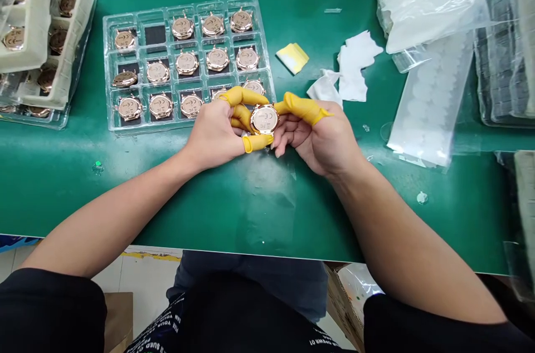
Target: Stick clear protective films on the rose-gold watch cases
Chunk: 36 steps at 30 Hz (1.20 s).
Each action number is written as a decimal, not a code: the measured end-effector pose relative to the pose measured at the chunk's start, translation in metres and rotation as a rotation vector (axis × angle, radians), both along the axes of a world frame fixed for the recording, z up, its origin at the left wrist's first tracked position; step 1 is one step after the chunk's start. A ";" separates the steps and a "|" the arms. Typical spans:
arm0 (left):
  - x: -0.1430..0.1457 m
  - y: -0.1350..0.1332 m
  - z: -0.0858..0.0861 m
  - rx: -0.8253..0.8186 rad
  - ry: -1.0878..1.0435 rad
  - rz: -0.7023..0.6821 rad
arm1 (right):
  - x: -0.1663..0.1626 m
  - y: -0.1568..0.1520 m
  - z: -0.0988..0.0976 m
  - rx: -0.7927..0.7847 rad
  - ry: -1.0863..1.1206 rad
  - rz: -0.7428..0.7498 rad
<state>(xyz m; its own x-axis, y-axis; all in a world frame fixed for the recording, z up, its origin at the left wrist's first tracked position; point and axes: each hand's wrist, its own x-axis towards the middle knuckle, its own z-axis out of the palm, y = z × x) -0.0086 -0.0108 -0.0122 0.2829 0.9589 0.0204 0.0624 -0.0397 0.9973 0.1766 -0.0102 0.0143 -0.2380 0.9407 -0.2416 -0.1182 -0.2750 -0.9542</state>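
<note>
left hand (213, 136) and right hand (321, 138) hold a watch (264, 119) at the tray edge (146, 127).

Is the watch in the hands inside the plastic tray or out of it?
Out. The round rose-gold watch is pinched between the left hand and right hand, beside the clear plastic tray, not sitting in a compartment.

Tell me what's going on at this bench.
A person holds a rose-gold watch between the left hand and right hand, just above a green bench mat. Several fingers wear yellow finger cots. Just beyond the hands sits a clear plastic tray of similar watches in separate compartments. More watches lie in a white tray at far left, with white wipes and plastic bags to the right.
</note>
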 end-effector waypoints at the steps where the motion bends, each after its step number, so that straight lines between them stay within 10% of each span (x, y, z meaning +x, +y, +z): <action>1: 0.000 0.000 0.000 -0.002 -0.005 -0.008 | 0.002 0.000 0.001 0.010 -0.011 0.022; 36: 0.003 -0.003 -0.005 -0.041 -0.031 -0.082 | 0.012 0.003 0.003 0.054 -0.142 -0.022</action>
<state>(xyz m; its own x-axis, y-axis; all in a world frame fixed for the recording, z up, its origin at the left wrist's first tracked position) -0.0057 -0.0133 -0.0167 0.3601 0.9329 -0.0085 0.0294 -0.0022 0.9996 0.1885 -0.0074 0.0168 -0.1846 0.9579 -0.2200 0.0139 -0.2213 -0.9751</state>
